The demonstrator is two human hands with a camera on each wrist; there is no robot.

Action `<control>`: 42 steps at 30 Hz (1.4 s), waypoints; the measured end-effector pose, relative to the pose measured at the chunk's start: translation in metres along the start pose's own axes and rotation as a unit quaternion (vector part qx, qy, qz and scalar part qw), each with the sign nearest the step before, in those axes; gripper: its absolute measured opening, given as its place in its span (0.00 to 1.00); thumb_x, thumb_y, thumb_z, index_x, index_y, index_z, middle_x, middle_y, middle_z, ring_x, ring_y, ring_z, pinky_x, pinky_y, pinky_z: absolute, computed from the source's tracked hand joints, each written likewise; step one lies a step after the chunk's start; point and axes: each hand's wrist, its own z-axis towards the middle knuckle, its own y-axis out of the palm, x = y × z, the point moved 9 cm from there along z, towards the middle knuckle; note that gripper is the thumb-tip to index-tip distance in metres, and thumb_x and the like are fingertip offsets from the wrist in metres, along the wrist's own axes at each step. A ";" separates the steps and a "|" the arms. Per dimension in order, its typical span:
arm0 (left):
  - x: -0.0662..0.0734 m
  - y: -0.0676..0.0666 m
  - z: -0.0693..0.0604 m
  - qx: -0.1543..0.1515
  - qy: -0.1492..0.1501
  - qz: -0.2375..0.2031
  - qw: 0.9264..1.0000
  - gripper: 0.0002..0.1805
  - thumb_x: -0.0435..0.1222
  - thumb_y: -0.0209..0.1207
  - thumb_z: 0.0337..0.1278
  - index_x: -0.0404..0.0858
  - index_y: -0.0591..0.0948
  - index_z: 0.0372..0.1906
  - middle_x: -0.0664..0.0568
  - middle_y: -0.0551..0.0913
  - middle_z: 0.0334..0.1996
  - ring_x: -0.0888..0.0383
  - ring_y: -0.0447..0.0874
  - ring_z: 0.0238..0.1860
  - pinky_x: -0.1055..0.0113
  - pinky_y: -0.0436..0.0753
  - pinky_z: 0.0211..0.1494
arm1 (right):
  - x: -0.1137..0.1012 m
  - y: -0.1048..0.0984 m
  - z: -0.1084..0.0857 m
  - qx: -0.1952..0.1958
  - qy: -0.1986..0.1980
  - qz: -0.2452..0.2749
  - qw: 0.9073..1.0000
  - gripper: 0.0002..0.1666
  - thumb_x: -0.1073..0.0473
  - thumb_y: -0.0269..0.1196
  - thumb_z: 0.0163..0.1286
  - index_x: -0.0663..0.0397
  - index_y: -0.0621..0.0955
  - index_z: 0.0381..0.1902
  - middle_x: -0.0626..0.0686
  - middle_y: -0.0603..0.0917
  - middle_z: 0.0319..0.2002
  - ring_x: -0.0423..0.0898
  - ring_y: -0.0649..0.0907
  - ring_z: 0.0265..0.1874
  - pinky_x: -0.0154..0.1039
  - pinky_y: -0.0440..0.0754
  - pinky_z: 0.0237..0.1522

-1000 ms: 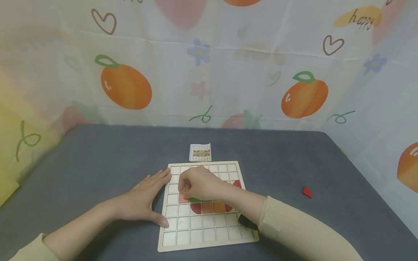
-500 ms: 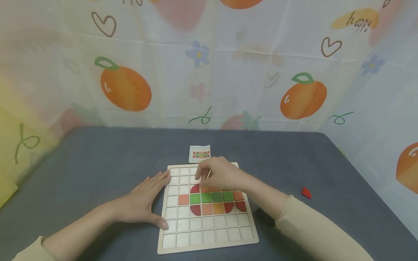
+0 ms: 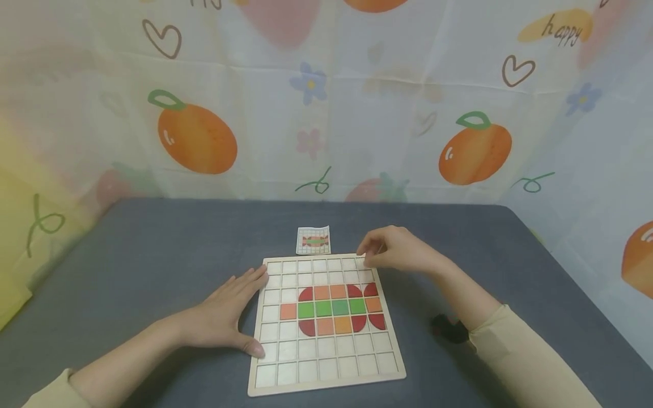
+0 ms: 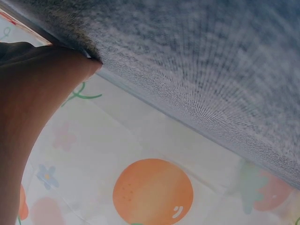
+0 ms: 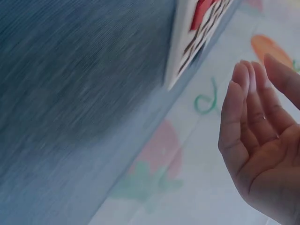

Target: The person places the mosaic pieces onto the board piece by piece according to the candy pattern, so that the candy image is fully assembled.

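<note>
A pale wooden grid board (image 3: 326, 362) lies on the table, with a pattern of coloured tiles in its cells. Green square tiles (image 3: 323, 308) run along the middle row, with orange squares and dark red rounded pieces (image 3: 306, 327) around them. One salmon square tile (image 3: 288, 311) sits apart at the left of that row. My left hand (image 3: 219, 317) rests spread on the board's left edge, thumb and fingertips touching the frame. Over the board's far right corner hovers my right hand (image 3: 400, 249). In the right wrist view its fingers (image 5: 255, 110) are loosely bent, with nothing between them.
A small paper card (image 3: 313, 241) printed with a similar tile pattern lies just beyond the board. A dark object (image 3: 450, 328) shows beside the right wrist. A fruit-printed cloth (image 3: 357, 113) hangs behind the dark table (image 3: 204, 232).
My right hand has moved off the tile pattern, rightwards and away, uncovering the tiles. The loose red piece on the right is now hidden behind the right arm. My left hand stays put.
</note>
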 end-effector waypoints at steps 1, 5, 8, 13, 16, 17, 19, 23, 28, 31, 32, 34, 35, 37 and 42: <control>0.000 0.000 0.000 -0.001 0.001 0.000 1.000 0.73 0.70 0.70 0.29 0.34 0.52 0.78 0.43 0.48 0.81 0.35 0.45 0.80 0.31 0.50 0.76 | 0.006 -0.003 -0.002 0.002 0.005 -0.002 1.000 0.13 0.59 0.65 0.63 0.49 0.86 0.46 0.48 0.87 0.34 0.43 0.83 0.32 0.37 0.78 0.34; 0.000 0.002 0.001 -0.001 0.006 -0.001 1.000 0.72 0.70 0.70 0.30 0.34 0.52 0.78 0.43 0.47 0.81 0.35 0.44 0.80 0.31 0.49 0.77 | 0.030 -0.014 -0.016 0.001 0.023 -0.002 1.000 0.15 0.57 0.65 0.65 0.50 0.84 0.49 0.48 0.87 0.38 0.42 0.85 0.37 0.38 0.81 0.39; 0.000 0.002 0.003 -0.001 0.007 -0.001 1.000 0.72 0.70 0.70 0.30 0.34 0.52 0.78 0.43 0.47 0.81 0.35 0.44 0.80 0.31 0.49 0.77 | 0.046 -0.024 -0.030 -0.005 0.032 0.003 0.999 0.17 0.56 0.66 0.66 0.52 0.83 0.52 0.49 0.87 0.40 0.43 0.86 0.41 0.39 0.81 0.41; 0.000 0.002 0.002 -0.003 0.003 -0.004 1.000 0.73 0.70 0.70 0.29 0.34 0.52 0.78 0.43 0.47 0.81 0.35 0.43 0.80 0.31 0.48 0.77 | 0.073 -0.038 -0.052 -0.032 0.039 0.014 0.999 0.22 0.54 0.67 0.65 0.56 0.80 0.55 0.52 0.86 0.42 0.44 0.86 0.44 0.38 0.83 0.44; -0.001 0.001 0.002 -0.004 0.000 -0.005 1.000 0.73 0.70 0.70 0.29 0.34 0.52 0.78 0.43 0.47 0.81 0.35 0.44 0.80 0.31 0.48 0.77 | 0.093 -0.043 -0.064 -0.067 0.061 0.023 0.996 0.25 0.53 0.68 0.64 0.58 0.79 0.57 0.55 0.85 0.45 0.45 0.85 0.47 0.38 0.83 0.46; -0.001 0.001 0.001 -0.004 -0.001 -0.005 1.000 0.73 0.70 0.70 0.29 0.34 0.52 0.78 0.43 0.47 0.81 0.35 0.44 0.80 0.31 0.48 0.77 | 0.100 -0.045 -0.068 -0.079 0.072 0.026 0.994 0.26 0.53 0.68 0.64 0.57 0.78 0.57 0.55 0.84 0.47 0.45 0.84 0.48 0.38 0.83 0.47; -0.001 0.002 0.001 -0.004 -0.002 -0.004 1.000 0.73 0.70 0.70 0.29 0.34 0.52 0.78 0.43 0.47 0.81 0.35 0.44 0.80 0.32 0.48 0.77 | 0.115 -0.048 -0.077 -0.098 0.094 0.026 0.990 0.27 0.53 0.69 0.63 0.57 0.78 0.58 0.56 0.83 0.49 0.45 0.83 0.50 0.38 0.82 0.48; 0.000 0.002 0.000 -0.003 0.000 -0.003 1.000 0.73 0.70 0.70 0.29 0.33 0.52 0.78 0.42 0.47 0.81 0.35 0.44 0.80 0.31 0.49 0.77 | 0.139 -0.054 -0.091 -0.125 0.122 0.022 0.984 0.27 0.53 0.69 0.63 0.59 0.77 0.57 0.54 0.83 0.45 0.42 0.82 0.45 0.38 0.81 0.46; 0.000 0.001 0.000 -0.002 0.002 -0.004 1.000 0.73 0.70 0.70 0.29 0.33 0.52 0.78 0.42 0.47 0.81 0.35 0.44 0.80 0.31 0.48 0.77 | 0.161 -0.053 -0.106 -0.166 0.158 0.036 0.973 0.20 0.57 0.69 0.63 0.64 0.76 0.45 0.47 0.80 0.28 0.37 0.75 0.26 0.33 0.74 0.31; 0.000 0.001 0.000 -0.003 0.001 -0.005 1.000 0.73 0.70 0.70 0.29 0.34 0.52 0.78 0.43 0.47 0.81 0.35 0.44 0.80 0.31 0.48 0.77 | 0.169 -0.049 -0.113 -0.186 0.175 0.057 0.965 0.18 0.59 0.70 0.61 0.65 0.76 0.40 0.45 0.78 0.24 0.37 0.70 0.20 0.32 0.68 0.24; 0.000 0.001 -0.001 -0.003 0.001 -0.006 1.000 0.73 0.70 0.70 0.29 0.34 0.52 0.78 0.43 0.47 0.81 0.35 0.44 0.80 0.31 0.48 0.77 | 0.170 -0.048 -0.114 -0.191 0.177 0.065 0.963 0.18 0.59 0.70 0.60 0.66 0.76 0.40 0.44 0.78 0.23 0.36 0.70 0.19 0.31 0.68 0.23; 0.000 0.001 -0.001 -0.004 0.000 -0.008 1.000 0.73 0.70 0.70 0.29 0.34 0.52 0.78 0.43 0.47 0.81 0.35 0.44 0.80 0.31 0.48 0.77 | 0.172 -0.046 -0.116 -0.197 0.175 0.081 0.961 0.20 0.60 0.71 0.60 0.67 0.75 0.41 0.44 0.79 0.22 0.36 0.71 0.18 0.30 0.67 0.22; 0.000 0.001 -0.001 -0.004 -0.001 -0.009 1.000 0.73 0.70 0.70 0.29 0.34 0.52 0.78 0.43 0.47 0.81 0.35 0.44 0.80 0.32 0.48 0.77 | 0.171 -0.046 -0.116 -0.200 0.169 0.092 0.961 0.21 0.61 0.71 0.59 0.69 0.74 0.41 0.45 0.79 0.22 0.36 0.72 0.18 0.30 0.67 0.22; 0.000 0.001 -0.001 -0.004 -0.001 -0.010 1.000 0.73 0.70 0.70 0.29 0.34 0.52 0.78 0.43 0.47 0.81 0.35 0.44 0.80 0.32 0.48 0.77 | 0.170 -0.045 -0.116 -0.204 0.160 0.110 0.960 0.23 0.62 0.71 0.58 0.72 0.73 0.43 0.45 0.80 0.21 0.35 0.73 0.17 0.29 0.67 0.21; 0.001 0.001 -0.001 -0.003 0.003 -0.011 1.000 0.72 0.69 0.70 0.29 0.33 0.53 0.77 0.42 0.47 0.81 0.35 0.44 0.80 0.32 0.48 0.77 | 0.170 -0.041 -0.117 -0.195 0.170 0.112 0.959 0.26 0.62 0.74 0.55 0.74 0.72 0.40 0.44 0.78 0.19 0.37 0.76 0.16 0.30 0.73 0.21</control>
